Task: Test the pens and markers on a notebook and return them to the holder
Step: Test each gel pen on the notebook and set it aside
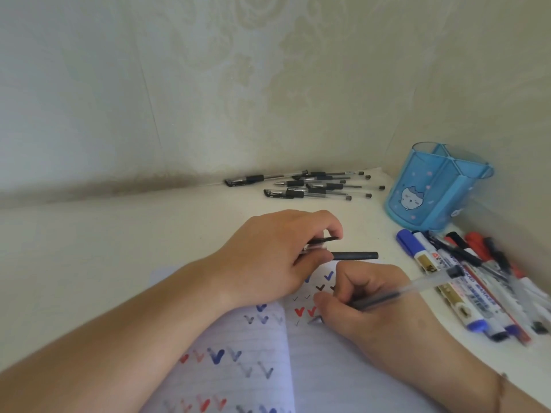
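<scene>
**Pen test in progress, holder empty**

Left to right, we list: our left hand (277,257), fingers pinching a black pen cap (354,256); the lined paper notebook (244,359), ticked in red, blue and black; our right hand (369,302), fingers clenched low on a clear-barrelled gel pen (417,289), tip on the page. It looks light, stiff and slippery; grip near the tip. The translucent blue plastic holder (432,192) stands far right on the cream tabletop (119,248), against pale patterned walls.

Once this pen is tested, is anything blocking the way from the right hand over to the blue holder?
Nothing visible does. The pen in the right hand has bare desk between it and the blue holder, whose compartments look empty. The markers lie right of that path.
</scene>
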Demonstrator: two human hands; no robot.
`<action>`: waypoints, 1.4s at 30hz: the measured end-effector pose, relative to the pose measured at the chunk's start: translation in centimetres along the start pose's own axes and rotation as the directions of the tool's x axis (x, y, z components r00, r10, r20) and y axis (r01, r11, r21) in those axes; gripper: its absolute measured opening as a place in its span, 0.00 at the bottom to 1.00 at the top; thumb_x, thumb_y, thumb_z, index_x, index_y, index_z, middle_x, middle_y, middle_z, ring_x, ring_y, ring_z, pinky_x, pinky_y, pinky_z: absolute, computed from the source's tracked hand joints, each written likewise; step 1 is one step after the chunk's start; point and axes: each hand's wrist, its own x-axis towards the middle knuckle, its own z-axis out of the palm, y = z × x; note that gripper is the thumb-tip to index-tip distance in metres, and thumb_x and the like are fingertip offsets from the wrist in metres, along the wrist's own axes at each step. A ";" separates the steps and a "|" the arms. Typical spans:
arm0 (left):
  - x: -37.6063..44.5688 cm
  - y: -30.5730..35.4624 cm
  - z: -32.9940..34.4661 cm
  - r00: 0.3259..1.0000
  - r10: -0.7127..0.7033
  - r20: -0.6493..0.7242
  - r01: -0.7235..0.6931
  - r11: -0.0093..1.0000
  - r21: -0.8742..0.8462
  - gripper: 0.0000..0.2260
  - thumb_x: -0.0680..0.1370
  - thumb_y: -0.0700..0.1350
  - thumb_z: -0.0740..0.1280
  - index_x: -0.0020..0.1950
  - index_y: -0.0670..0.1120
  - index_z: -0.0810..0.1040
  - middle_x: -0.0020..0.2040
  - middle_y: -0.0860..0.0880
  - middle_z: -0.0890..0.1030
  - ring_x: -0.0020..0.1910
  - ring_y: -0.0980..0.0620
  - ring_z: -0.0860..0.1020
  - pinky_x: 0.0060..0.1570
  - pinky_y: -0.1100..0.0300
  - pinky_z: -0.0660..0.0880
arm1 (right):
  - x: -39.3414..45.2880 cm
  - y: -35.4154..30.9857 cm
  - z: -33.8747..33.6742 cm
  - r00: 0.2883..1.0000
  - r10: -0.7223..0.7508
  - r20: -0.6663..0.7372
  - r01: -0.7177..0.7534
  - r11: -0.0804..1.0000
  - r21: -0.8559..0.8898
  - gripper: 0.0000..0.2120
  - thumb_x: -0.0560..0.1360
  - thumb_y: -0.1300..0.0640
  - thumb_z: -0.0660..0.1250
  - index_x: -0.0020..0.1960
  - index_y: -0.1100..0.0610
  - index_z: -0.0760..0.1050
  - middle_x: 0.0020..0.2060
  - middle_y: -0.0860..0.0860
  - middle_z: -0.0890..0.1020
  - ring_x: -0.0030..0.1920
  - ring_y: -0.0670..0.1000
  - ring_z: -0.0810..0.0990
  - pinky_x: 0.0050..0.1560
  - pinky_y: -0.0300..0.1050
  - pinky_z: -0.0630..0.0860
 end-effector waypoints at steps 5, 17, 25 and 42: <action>0.0 0.0 0.2 1.000 -0.007 0.010 0.007 1.000 0.002 0.09 0.79 0.51 0.66 0.59 0.58 0.73 0.47 0.60 0.77 0.42 0.67 0.70 0.42 0.75 0.64 | 0.0 0.1 0.0 1.000 0.002 -0.016 -0.002 1.000 -0.020 0.17 0.64 0.49 0.69 0.28 0.59 0.68 0.21 0.54 0.70 0.23 0.45 0.63 0.24 0.38 0.60; 0.3 -0.3 -0.1 1.000 0.013 0.021 -0.009 0.981 -0.193 0.09 0.83 0.46 0.60 0.62 0.54 0.73 0.43 0.57 0.82 0.45 0.60 0.79 0.46 0.62 0.75 | 0.6 -0.7 -0.8 0.990 0.033 -0.137 -0.006 0.981 0.194 0.18 0.66 0.52 0.76 0.30 0.59 0.70 0.20 0.55 0.74 0.21 0.45 0.64 0.22 0.35 0.61; 0.4 0.2 -0.4 0.999 0.034 -0.033 -0.044 0.929 -0.366 0.16 0.81 0.41 0.64 0.66 0.56 0.66 0.47 0.58 0.82 0.47 0.65 0.79 0.49 0.73 0.70 | 0.8 -0.3 -4.4 0.980 0.121 -0.161 0.013 0.761 0.649 0.04 0.64 0.64 0.65 0.34 0.58 0.78 0.23 0.58 0.73 0.24 0.56 0.71 0.22 0.37 0.63; 0.2 0.9 -0.5 0.985 0.164 -0.054 -0.172 0.914 -0.366 0.17 0.81 0.44 0.62 0.68 0.53 0.64 0.48 0.53 0.83 0.45 0.58 0.81 0.49 0.60 0.76 | 0.9 -0.8 -3.3 0.989 0.076 -0.129 0.006 0.841 0.542 0.19 0.58 0.45 0.79 0.39 0.58 0.82 0.31 0.63 0.83 0.30 0.60 0.82 0.22 0.42 0.72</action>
